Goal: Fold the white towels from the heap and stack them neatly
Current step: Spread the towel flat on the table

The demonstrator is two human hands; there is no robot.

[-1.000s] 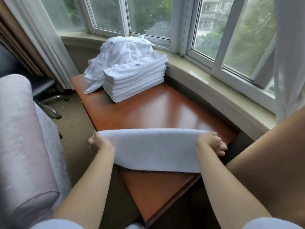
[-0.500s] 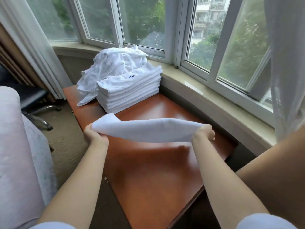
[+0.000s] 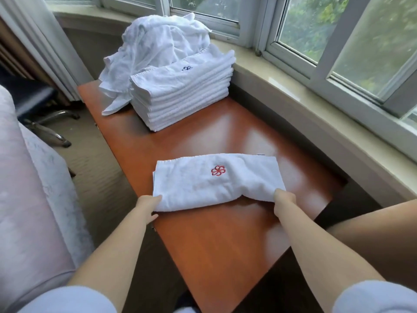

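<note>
Folded towel [image 3: 216, 180]: white, lying flat on the wooden table [image 3: 225, 245], folded into a long rectangle. A red flower-shaped emblem faces up near its middle. A small tag shows at its far right corner.
Left hand [image 3: 147, 205]: at the near left corner of the folded towel. Fingers are tucked under the towel's edge with the thumb against the table; the corner is pinched between them as far as can be seen.
Right hand [image 3: 284, 201]: at the near right corner of the folded towel, fingers curled round the edge and gripping it. That corner is lifted slightly off the table, leaving a shadowed gap beneath.
Stack [image 3: 182, 96]: neatly folded white towels piled on the table, beyond the folded towel and well apart from it. The top one bears a dark blue emblem.
Heap [image 3: 158, 48]: loose, crumpled white towels, directly behind the stack and touching it, spilling over the stack's left side down to the table.
Table: reddish-brown, glossy, with bare surface between the folded towel and the stack.
Window sill [image 3: 316, 114]: pale, curving along the right of the table.
Upholstered seat [image 3: 27, 199]: pale pink, left of the table.
Curtain [image 3: 45, 41]: left of the heap, hanging to the floor.
</note>
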